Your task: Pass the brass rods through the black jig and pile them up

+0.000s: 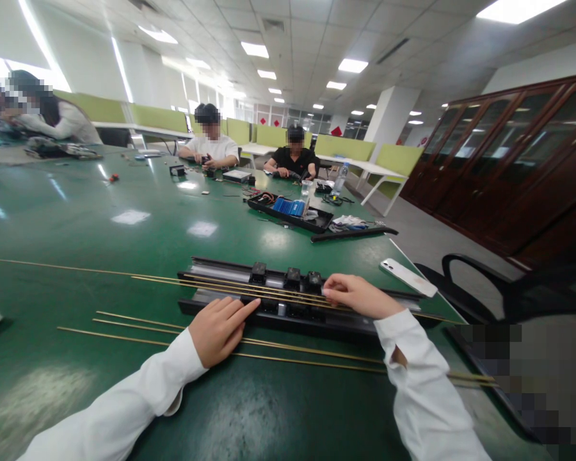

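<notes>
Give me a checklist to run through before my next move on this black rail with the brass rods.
1. Left hand on the black rail: ok, fingers rest on its near edge.
2. Right hand at the brass rods: ok, fingertips touch them; pinched or not, cannot tell.
3. Rods lie along the rail: ok, overhanging its left end.
4. Three black blocks seated: cannot tell.
5. Loose rods on the green table free of hands: not ok, one runs under the left hand.
6. White phone apart from the rail: ok.

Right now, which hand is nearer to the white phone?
Right. The right hand lies on the rail, just left of the phone. The left hand lies farther left, at the rail's near edge.
</notes>
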Demonstrator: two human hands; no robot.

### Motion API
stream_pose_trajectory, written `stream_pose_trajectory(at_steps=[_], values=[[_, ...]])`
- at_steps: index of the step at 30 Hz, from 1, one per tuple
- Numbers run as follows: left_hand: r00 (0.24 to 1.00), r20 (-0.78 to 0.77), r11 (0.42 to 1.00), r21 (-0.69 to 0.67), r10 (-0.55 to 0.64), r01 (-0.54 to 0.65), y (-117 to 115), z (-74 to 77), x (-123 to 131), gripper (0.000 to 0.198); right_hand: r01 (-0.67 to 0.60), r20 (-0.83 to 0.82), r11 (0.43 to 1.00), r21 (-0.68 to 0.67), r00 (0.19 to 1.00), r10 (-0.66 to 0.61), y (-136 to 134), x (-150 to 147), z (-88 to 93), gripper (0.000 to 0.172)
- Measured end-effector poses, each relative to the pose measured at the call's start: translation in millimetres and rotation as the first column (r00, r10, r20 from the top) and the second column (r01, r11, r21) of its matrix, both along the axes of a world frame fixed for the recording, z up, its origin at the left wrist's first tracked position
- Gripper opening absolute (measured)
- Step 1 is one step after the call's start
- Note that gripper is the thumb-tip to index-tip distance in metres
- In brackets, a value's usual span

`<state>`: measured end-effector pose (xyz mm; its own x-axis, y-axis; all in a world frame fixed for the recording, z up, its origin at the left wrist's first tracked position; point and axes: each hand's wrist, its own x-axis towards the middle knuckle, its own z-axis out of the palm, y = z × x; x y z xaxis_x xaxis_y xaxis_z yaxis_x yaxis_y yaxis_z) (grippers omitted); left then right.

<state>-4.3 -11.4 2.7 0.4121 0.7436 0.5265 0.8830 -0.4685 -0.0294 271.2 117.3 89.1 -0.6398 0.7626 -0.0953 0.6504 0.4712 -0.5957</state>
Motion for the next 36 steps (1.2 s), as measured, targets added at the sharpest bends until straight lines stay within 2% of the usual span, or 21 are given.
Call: stream_pose_trajectory(at_steps=[5,10,19,36], values=[[1.000,-0.003,1.000,-0.009,-0.003,0.003,0.4,1.6,1.9,0.046,-0.028,0.019,0.999,0.030,0.999,0.027,-2.7,-8.3,-2.4,0.025],[1.000,-0.007,1.000,-0.004,0.001,-0.001,0.1,1.1,1.6,0.046,-0.018,-0.014,1.000,-0.023,1.000,0.018,-4.3,-6.3,0.4,0.026],[1.000,-0.004,1.000,-0.006,0.001,-0.001,-1.1,0.1,0.3,0.046,0.003,-0.002,0.997,-0.079,1.000,-0.003,-2.6,5.3,6.6,0.031],[1.000,-0.017,0.999,-0.042,0.001,-0.001,-3.2,-1.0,-6.5,0.047,0.065,-0.028,0.980,-0.190,0.997,-0.071,9.9,28.5,-0.5,0.032]])
